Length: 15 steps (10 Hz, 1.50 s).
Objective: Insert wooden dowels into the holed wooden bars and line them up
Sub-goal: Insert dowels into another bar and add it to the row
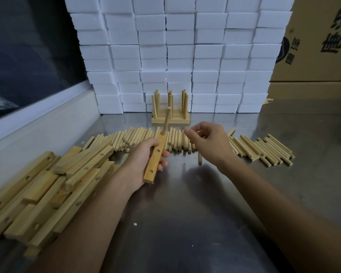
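- The left hand (146,160) grips a holed wooden bar (156,158) around its middle, tilted away, likely to keep the empty holes facing up
- One dowel (166,121) stands in the bar's far hole
- The right hand (209,142) hovers just right of it, fingers loosely curled and holding nothing, probably about to fetch another
- Loose dowels (185,140) lie in a row across the steel counter (195,203), within easy reach
- Spare bars (47,190) are heaped at the left
- Finished bars with dowels (170,109) stand lined up far back against white foam blocks (175,52)

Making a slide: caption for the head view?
Left hand grips a holed bar with one dowel inserted; right hand empty.
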{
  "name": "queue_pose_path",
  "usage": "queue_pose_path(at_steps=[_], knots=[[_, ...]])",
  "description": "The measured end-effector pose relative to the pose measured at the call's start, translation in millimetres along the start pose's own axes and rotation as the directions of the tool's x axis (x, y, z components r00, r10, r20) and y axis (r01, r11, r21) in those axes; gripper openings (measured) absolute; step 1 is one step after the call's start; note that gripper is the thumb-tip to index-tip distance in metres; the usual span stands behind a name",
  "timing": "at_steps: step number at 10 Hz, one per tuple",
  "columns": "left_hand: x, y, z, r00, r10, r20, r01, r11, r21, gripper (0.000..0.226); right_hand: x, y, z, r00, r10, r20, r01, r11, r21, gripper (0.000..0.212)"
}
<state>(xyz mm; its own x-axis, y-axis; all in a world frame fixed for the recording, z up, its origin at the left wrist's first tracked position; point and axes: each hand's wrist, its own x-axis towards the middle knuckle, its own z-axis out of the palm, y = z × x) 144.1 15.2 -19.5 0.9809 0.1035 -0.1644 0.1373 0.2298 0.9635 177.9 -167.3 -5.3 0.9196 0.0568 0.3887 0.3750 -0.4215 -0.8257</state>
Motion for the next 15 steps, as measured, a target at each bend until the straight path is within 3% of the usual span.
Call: queue_pose_path(at_steps=[2, 3, 5, 6, 7, 8, 10, 12, 15], knots=[[-1, 0, 0, 1.0, 0.0, 0.005, 0.0, 1.0, -0.011, 0.026, 2, -1, -2, 0.996, 0.088, 0.026, -0.09, 0.986, 0.142, 0.008], [-1, 0, 0, 1.0, -0.001, 0.011, 0.001, 1.0, -0.009, 0.026, 4, -2, -2, 0.988, 0.151, 0.04, -0.156, 0.95, 0.271, 0.015], [0, 0, -1, 1.0, 0.003, 0.009, -0.003, 1.0, -0.006, 0.027, 5, 0, -2, 0.984, 0.179, -0.02, -0.167, 0.948, 0.273, 0.017], [0, -1, -1, 1.0, 0.005, 0.01, -0.005, 1.0, -0.005, 0.027, 6, -2, -5, 0.969, 0.248, -0.012, -0.221, 0.884, 0.412, 0.022], [-1, -1, -1, 1.0, 0.004, 0.013, -0.004, 1.0, -0.007, 0.028, 6, -5, -6, 0.963, 0.269, 0.03, -0.255, 0.862, 0.438, 0.021], [-1, 0, 0, 1.0, 0.0, 0.014, 0.0, 1.0, -0.01, 0.027, 3, -6, -6, 0.966, 0.255, 0.046, -0.25, 0.872, 0.42, 0.01], [-2, 0, 0, 1.0, -0.001, 0.013, 0.001, 1.0, -0.009, 0.027, 1, -8, -2, 0.982, 0.159, 0.099, -0.185, 0.913, 0.363, 0.035], [-2, 0, 0, 1.0, 0.001, 0.009, -0.001, 1.0, -0.018, 0.026, 1, -10, -2, 0.97, 0.185, 0.155, -0.231, 0.902, 0.364, 0.049], [-2, 0, 0, 1.0, 0.004, 0.013, -0.004, 1.0, -0.009, 0.027, 0, -9, 1, 0.984, 0.141, 0.105, -0.167, 0.936, 0.31, 0.037]])
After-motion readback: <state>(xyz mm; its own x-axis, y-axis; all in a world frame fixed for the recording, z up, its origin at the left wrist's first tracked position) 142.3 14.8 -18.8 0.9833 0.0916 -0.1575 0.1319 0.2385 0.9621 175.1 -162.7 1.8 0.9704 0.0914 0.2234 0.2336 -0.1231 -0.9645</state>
